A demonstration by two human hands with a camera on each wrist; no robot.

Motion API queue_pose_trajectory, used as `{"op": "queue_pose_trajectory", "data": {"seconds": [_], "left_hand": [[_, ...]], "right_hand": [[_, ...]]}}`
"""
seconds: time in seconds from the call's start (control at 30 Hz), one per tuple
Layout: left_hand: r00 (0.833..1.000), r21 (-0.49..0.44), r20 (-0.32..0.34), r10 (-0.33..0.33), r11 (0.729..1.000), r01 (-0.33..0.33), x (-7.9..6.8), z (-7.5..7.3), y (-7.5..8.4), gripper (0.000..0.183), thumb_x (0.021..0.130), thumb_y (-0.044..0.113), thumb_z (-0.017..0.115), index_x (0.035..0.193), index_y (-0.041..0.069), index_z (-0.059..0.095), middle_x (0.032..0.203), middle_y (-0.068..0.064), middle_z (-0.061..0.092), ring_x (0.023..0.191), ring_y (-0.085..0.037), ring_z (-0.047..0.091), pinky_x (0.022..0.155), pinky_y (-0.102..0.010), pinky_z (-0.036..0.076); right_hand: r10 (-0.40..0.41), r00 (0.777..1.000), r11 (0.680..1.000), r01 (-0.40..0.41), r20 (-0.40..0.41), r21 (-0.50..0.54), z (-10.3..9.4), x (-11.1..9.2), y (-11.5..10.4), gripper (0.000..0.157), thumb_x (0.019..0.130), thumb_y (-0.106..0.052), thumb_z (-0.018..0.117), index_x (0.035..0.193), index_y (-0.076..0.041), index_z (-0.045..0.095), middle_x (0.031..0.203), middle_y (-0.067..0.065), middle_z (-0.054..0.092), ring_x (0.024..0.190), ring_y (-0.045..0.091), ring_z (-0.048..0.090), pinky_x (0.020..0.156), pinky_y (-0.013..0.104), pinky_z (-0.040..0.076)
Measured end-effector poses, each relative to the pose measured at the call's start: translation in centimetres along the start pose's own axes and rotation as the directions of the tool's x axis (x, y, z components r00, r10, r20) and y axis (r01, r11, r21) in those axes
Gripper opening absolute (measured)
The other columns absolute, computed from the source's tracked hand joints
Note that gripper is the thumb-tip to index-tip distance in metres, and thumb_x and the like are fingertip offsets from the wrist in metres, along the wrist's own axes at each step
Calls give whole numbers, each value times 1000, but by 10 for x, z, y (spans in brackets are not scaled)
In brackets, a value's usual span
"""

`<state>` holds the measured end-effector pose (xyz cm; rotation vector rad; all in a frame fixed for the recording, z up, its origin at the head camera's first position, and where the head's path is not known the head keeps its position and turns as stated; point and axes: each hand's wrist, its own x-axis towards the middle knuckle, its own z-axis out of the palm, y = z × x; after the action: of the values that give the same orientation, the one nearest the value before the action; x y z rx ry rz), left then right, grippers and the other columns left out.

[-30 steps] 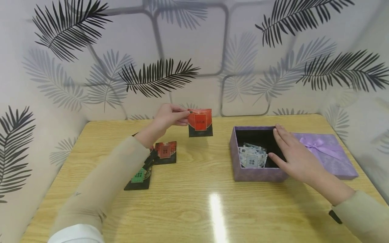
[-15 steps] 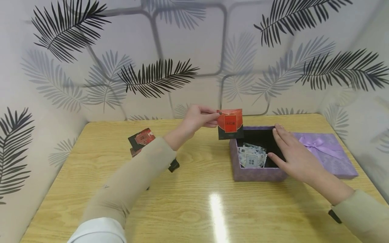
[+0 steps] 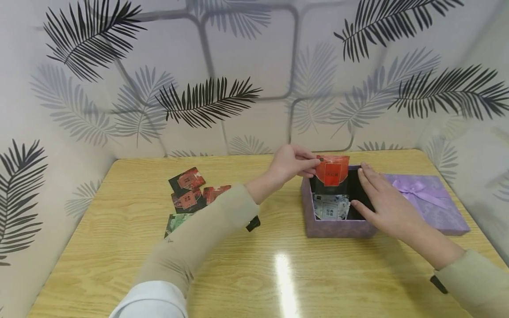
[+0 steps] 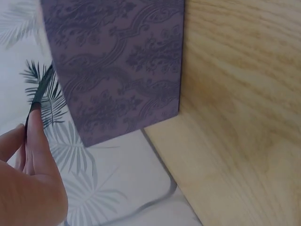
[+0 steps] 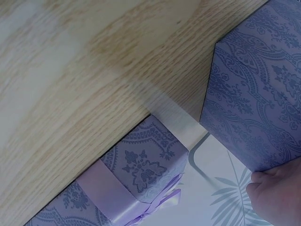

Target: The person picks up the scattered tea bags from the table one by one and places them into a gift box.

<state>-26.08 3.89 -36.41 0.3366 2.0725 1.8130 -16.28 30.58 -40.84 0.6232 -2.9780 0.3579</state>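
Observation:
My left hand (image 3: 293,164) pinches a red and black sachet (image 3: 332,174) by its upper left edge, between thumb and fingers. The sachet stands upright over the purple box (image 3: 338,229), its lower part overlapping the box's dark inside. In the left wrist view the sachet (image 4: 43,84) is seen edge-on beside the box's patterned side (image 4: 117,70). White and grey sachets (image 3: 331,210) lie inside the box, to its left. My right hand (image 3: 387,205) rests on the box's right rim with its fingers straight.
A purple lid with a ribbon bow (image 3: 427,203) lies right of the box. On the table's left, several red and black sachets (image 3: 187,180) and a green one (image 3: 175,221) lie in a loose group, partly hidden by the left sleeve (image 3: 207,234). A patterned wall stands behind.
The left hand has carried the red sachet rightward across the table, then down over the box. More of the sachets on the left show now. My right hand has stayed on the rim.

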Motion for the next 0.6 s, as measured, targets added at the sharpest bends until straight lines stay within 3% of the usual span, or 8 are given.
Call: {"op": "queue_pose_trajectory", "data": {"seconds": [0.13,0.27,0.6], "left_hand": [[999,111,16,36,993,-38,1,11,-9,16,97,2,77,109,-8,79,107,-25,80,67,-15,76,70,-32,67],[998,202,13,62,977,-63,0,17,-14,13,95,5,80,103,-4,81,99,-21,82,68,-19,78,63,-24,64],[987,456,29,159,876,-155,-8,17,-17,10,94,15,83,99,7,86,100,-7,84,80,-11,76,68,-12,53]], "right_hand": [[-5,1000,1000,5,-10,1,1,1,1,84,108,-40,60,164,10,24,173,31,21,159,50,26,136,51,12],[-17,1000,1000,17,-23,2,2,1,2,83,107,-38,61,163,11,25,172,32,22,158,51,27,137,49,10],[3,1000,1000,-3,5,2,2,0,1,84,108,-41,59,165,9,22,174,30,19,160,49,24,136,53,13]]}}
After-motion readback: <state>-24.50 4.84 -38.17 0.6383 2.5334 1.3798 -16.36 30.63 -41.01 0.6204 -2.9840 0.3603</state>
